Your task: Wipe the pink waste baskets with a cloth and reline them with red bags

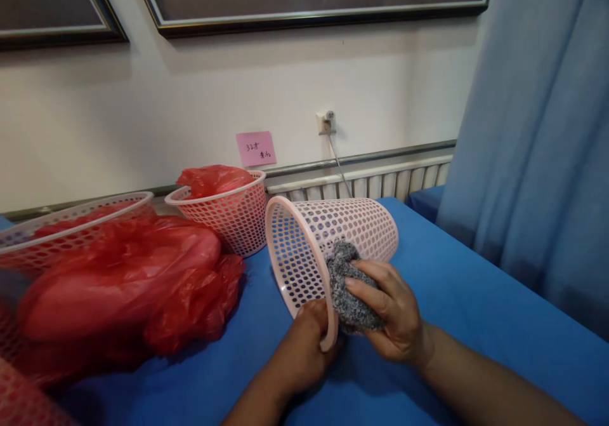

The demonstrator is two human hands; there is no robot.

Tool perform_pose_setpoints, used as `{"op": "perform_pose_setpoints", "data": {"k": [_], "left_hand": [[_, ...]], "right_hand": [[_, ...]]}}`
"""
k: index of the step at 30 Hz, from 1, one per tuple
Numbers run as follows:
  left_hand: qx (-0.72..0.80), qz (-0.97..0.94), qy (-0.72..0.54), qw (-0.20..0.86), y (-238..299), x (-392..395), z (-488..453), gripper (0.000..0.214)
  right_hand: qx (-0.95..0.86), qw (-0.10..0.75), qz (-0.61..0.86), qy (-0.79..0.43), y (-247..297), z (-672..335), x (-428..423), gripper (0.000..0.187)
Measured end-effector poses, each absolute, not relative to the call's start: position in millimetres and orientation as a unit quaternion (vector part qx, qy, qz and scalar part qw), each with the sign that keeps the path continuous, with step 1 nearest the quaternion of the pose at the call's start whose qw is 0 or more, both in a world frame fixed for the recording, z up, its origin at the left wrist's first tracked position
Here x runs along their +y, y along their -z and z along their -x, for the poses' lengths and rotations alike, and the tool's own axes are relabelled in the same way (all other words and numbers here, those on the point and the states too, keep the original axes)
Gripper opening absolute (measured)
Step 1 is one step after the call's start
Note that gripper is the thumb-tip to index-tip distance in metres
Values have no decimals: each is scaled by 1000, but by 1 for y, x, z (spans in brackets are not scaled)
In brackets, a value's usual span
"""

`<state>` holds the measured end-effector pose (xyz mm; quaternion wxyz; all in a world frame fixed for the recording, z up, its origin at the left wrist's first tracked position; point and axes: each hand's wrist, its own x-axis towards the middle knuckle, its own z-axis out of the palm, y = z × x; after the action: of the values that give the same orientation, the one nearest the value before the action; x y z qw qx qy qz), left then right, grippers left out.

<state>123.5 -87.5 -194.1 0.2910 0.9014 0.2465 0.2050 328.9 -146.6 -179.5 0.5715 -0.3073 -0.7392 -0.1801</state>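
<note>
A pale pink plastic wastebasket (354, 219) with a perforated wall lies on its side on the blue sheet, its mouth facing left. My left hand (309, 343) grips the rim at its lower edge; part of the fingers is hidden behind the rim. In my right hand (392, 312) is a bunched grey speckled cloth (349, 292), pressed against the outer wall near the rim. The fingers are wrapped over the cloth.
Red plastic bags (124, 273) lie heaped at the left. Behind them stand a pink basket (242, 216) with a red bag inside and another basket (137, 200). A radiator (394, 181) runs along the wall, and a blue curtain (533, 127) hangs at the right.
</note>
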Motion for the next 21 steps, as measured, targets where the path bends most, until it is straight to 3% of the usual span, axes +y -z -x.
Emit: {"op": "perform_pose_setpoints", "data": {"k": [5, 8, 15, 21], "left_hand": [[262, -796, -310, 449, 186, -106, -121, 43], [258, -768, -321, 490, 180, -110, -115, 45], [241, -797, -263, 487, 155, -111, -106, 51], [234, -833, -261, 427, 164, -101, -107, 42]], "right_hand": [[-786, 532, 257, 181, 183, -320, -147, 51], [-802, 513, 232, 202, 183, -317, -148, 44], [-789, 498, 219, 286, 181, -316, -149, 37], [-738, 522, 352, 242, 188, -343, -133, 52]]}}
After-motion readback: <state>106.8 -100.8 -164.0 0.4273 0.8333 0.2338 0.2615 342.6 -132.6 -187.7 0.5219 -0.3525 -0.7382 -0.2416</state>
